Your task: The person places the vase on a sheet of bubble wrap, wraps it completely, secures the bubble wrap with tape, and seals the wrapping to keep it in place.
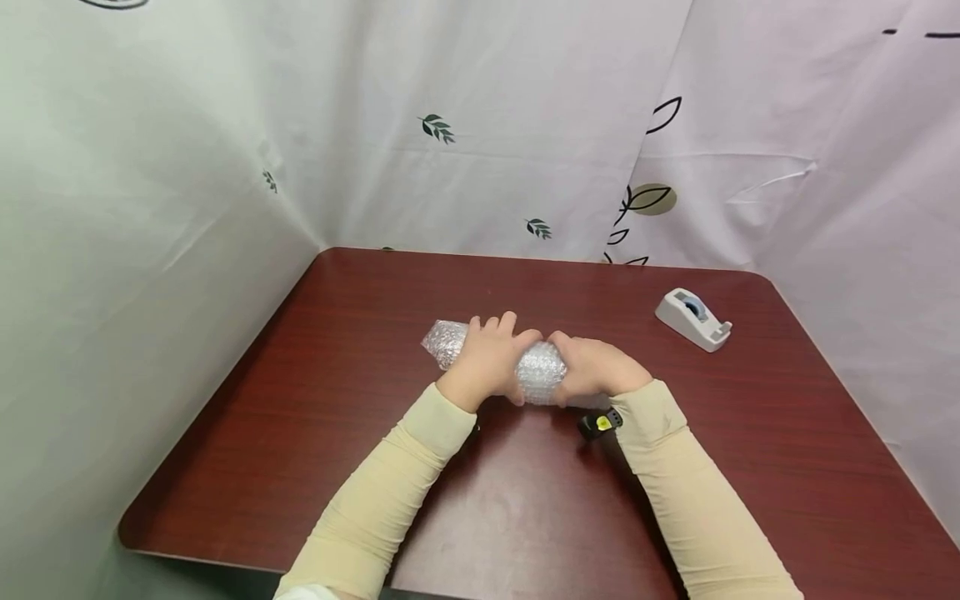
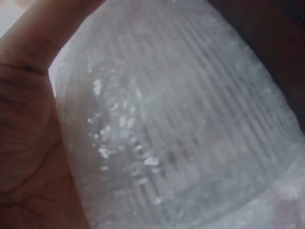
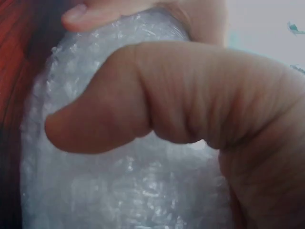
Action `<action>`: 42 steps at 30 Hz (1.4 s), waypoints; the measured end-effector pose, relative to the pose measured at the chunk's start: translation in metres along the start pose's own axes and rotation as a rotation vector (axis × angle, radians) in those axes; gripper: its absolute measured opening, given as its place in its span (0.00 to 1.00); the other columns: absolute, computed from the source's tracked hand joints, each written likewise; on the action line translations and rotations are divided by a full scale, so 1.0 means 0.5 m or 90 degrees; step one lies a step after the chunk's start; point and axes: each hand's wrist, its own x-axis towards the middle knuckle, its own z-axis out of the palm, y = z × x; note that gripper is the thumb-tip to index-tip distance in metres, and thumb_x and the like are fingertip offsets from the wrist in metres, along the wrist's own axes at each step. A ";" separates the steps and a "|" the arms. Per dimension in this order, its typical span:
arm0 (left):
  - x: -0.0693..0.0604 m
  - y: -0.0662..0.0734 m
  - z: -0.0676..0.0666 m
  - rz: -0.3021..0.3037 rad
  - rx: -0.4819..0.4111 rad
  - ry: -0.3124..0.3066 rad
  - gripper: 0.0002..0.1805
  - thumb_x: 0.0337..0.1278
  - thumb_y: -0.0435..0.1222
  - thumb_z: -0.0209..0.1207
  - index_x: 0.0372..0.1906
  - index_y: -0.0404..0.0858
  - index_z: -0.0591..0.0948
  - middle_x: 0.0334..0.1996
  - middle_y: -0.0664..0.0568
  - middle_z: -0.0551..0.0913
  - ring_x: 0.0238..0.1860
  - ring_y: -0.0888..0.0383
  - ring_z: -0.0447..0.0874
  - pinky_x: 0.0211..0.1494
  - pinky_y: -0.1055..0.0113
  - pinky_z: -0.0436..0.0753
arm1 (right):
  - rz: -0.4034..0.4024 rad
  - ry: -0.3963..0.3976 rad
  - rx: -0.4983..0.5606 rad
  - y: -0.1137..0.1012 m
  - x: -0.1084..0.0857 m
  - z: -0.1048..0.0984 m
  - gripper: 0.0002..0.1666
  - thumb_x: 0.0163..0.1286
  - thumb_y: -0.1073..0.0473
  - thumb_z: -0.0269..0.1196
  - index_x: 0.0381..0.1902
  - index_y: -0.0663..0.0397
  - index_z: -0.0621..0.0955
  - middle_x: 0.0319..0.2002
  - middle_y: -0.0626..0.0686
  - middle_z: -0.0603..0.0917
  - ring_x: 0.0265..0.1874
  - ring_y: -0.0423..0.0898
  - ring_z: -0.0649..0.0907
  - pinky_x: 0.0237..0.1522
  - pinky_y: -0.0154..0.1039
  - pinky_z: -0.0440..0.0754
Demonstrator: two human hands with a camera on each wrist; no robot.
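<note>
A bundle of clear bubble wrap [image 1: 541, 372] lies sideways between both hands over the table. My left hand [image 1: 487, 360] grips its middle from above, and the loose crinkled end of wrap sticks out to the left. At the bundle's right end, my right hand [image 1: 600, 367] holds it, close to the left thumb. Fine ribs show through the wrapped thing [image 2: 181, 109] in the left wrist view, like a ribbed clear vessel; its exact kind is hidden. In the right wrist view the bent right thumb [image 3: 109, 109] presses across the bubble wrap [image 3: 128, 186].
On the right of the dark red table [image 1: 300, 400] stands a white tape dispenser [image 1: 692, 320] with a roll in it. White leaf-patterned curtains [image 1: 480, 167] hang behind and at both sides. A black strap device [image 1: 598, 424] sits under the right wrist.
</note>
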 end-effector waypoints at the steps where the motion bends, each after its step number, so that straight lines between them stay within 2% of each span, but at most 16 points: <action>1: -0.001 0.001 0.001 -0.001 0.003 0.001 0.57 0.22 0.61 0.81 0.70 0.59 0.70 0.60 0.45 0.70 0.60 0.44 0.74 0.67 0.39 0.65 | 0.001 -0.004 0.005 0.001 0.000 0.000 0.42 0.35 0.51 0.75 0.52 0.52 0.73 0.37 0.49 0.83 0.34 0.46 0.82 0.39 0.46 0.81; 8: -0.004 0.004 0.007 0.014 0.033 0.027 0.51 0.28 0.61 0.78 0.67 0.56 0.72 0.57 0.49 0.73 0.54 0.45 0.78 0.64 0.41 0.69 | 0.004 -0.023 0.036 0.008 -0.001 -0.001 0.45 0.36 0.52 0.74 0.56 0.52 0.73 0.40 0.50 0.83 0.37 0.46 0.82 0.42 0.46 0.80; 14: 0.000 -0.003 0.009 0.044 0.034 0.039 0.48 0.28 0.61 0.77 0.65 0.55 0.74 0.52 0.51 0.74 0.47 0.47 0.80 0.56 0.49 0.74 | -0.056 -0.031 0.072 0.017 -0.016 -0.013 0.53 0.42 0.56 0.79 0.67 0.57 0.69 0.52 0.57 0.81 0.48 0.53 0.80 0.52 0.51 0.78; 18: 0.002 -0.012 0.005 0.058 0.014 0.042 0.47 0.28 0.61 0.76 0.63 0.54 0.76 0.49 0.52 0.76 0.44 0.48 0.81 0.51 0.52 0.76 | -0.058 -0.037 0.052 0.014 -0.030 -0.022 0.56 0.45 0.55 0.81 0.71 0.57 0.68 0.57 0.61 0.77 0.53 0.57 0.78 0.56 0.56 0.76; 23: 0.005 -0.026 0.000 0.055 -0.021 0.002 0.46 0.29 0.62 0.74 0.63 0.53 0.77 0.50 0.51 0.78 0.44 0.48 0.83 0.49 0.53 0.79 | -0.039 -0.026 0.015 0.003 -0.038 -0.023 0.57 0.45 0.55 0.81 0.72 0.54 0.67 0.57 0.59 0.78 0.53 0.56 0.79 0.55 0.55 0.76; 27: 0.008 -0.033 -0.007 0.035 -0.061 -0.056 0.49 0.30 0.62 0.74 0.67 0.53 0.76 0.59 0.50 0.79 0.53 0.49 0.82 0.53 0.51 0.79 | -0.026 -0.010 -0.039 -0.009 -0.036 -0.015 0.58 0.42 0.53 0.82 0.71 0.52 0.68 0.56 0.58 0.79 0.54 0.56 0.78 0.55 0.58 0.75; 31: 0.008 -0.038 -0.011 0.018 -0.098 -0.088 0.49 0.30 0.61 0.74 0.67 0.52 0.76 0.62 0.50 0.79 0.57 0.50 0.80 0.55 0.51 0.79 | -0.004 -0.001 -0.068 -0.017 -0.034 -0.008 0.58 0.39 0.52 0.83 0.69 0.49 0.69 0.54 0.58 0.78 0.53 0.57 0.78 0.53 0.61 0.74; 36: 0.009 -0.042 -0.010 0.011 -0.120 -0.099 0.48 0.29 0.61 0.73 0.66 0.53 0.77 0.61 0.52 0.80 0.60 0.50 0.78 0.55 0.52 0.79 | 0.001 0.009 -0.078 -0.019 -0.032 -0.005 0.54 0.39 0.52 0.82 0.66 0.48 0.71 0.52 0.56 0.79 0.50 0.57 0.79 0.51 0.60 0.76; 39: 0.009 -0.046 -0.008 0.013 -0.122 -0.099 0.48 0.29 0.62 0.73 0.66 0.53 0.77 0.61 0.52 0.81 0.61 0.51 0.77 0.55 0.52 0.79 | -0.031 0.024 -0.076 -0.013 -0.028 -0.004 0.50 0.40 0.52 0.80 0.64 0.49 0.74 0.49 0.54 0.81 0.47 0.54 0.80 0.48 0.55 0.79; 42: 0.007 -0.049 -0.005 0.027 -0.110 -0.084 0.48 0.30 0.63 0.72 0.67 0.55 0.76 0.58 0.51 0.80 0.57 0.50 0.79 0.53 0.51 0.79 | -0.064 0.037 -0.065 -0.002 -0.023 -0.001 0.47 0.40 0.54 0.78 0.61 0.51 0.75 0.46 0.53 0.81 0.44 0.51 0.81 0.47 0.51 0.80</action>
